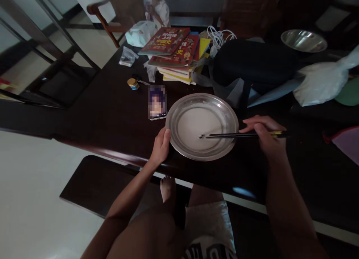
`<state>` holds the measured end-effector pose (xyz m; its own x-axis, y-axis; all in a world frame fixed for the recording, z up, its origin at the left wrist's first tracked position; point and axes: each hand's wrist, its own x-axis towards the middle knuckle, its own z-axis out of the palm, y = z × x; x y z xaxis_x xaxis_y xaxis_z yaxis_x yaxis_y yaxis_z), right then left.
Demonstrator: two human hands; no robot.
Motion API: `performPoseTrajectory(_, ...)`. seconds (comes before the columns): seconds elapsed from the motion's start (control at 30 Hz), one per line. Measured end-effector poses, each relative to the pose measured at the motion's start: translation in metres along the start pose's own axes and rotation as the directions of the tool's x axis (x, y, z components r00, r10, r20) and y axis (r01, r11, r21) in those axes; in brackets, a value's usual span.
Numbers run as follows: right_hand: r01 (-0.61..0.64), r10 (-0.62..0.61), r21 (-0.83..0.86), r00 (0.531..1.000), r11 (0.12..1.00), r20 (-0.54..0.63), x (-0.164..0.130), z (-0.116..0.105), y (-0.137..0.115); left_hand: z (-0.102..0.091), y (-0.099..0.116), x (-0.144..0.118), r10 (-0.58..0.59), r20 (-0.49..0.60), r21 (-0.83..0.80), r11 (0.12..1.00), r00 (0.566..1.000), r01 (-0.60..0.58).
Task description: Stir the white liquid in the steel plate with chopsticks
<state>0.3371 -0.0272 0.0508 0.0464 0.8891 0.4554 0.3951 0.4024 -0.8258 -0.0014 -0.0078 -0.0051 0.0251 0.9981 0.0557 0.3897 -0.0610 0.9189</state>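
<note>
Your metal basin point(206, 157) sits at the near edge of the dark counter point(112, 116), a whitish mixture point(196, 122) in its bottom. Your left hand point(162, 146) is clamped on its left rim; your right hand point(266, 133) is closed around black chopsticks point(232, 136) with gold toward the right end, tips in the mixture. Just left of the basin lies a smartphone point(157, 103), screen lit but blurred. Farther left stands a gold-lidded jar point(133, 84), its blue label too small to read. Beyond, the top red book point(165, 40) reads "时间线上的中国史"; the red book beneath point(179, 57) shows "线" and "史". At far right sits a white plastic bag point(319, 81).
</note>
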Motion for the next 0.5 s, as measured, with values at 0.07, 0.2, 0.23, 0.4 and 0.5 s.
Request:
performPoseTrajectory(0.07,0.025,-0.023,-0.011,0.994,1.000,0.105,-0.001,0.004,-0.003,0.000,0.000,0.000,0.004,0.002,0.004,1.000,1.000,-0.004)
performPoseTrajectory(0.2,0.054,-0.046,-0.073,0.993,0.996,0.107,0.000,0.004,-0.002,0.000,0.002,-0.002,0.007,0.000,0.008,1.000,1.000,-0.007)
performPoseTrajectory(0.23,0.023,-0.019,-0.081,0.998,0.996,0.060,0.001,0.001,-0.001,0.000,0.003,-0.002,0.007,-0.001,0.009,1.000,1.000,-0.007)
performPoseTrajectory(0.4,-0.098,0.099,0.007,0.994,0.995,-0.043,0.001,-0.004,-0.011,-0.001,0.008,-0.005,0.015,-0.001,0.005,1.000,1.000,-0.015)
performPoseTrajectory(0.5,-0.066,0.070,-0.051,0.995,0.996,0.068,0.002,0.002,-0.028,-0.002,0.011,-0.006,0.032,0.004,0.001,0.999,0.999,-0.032)
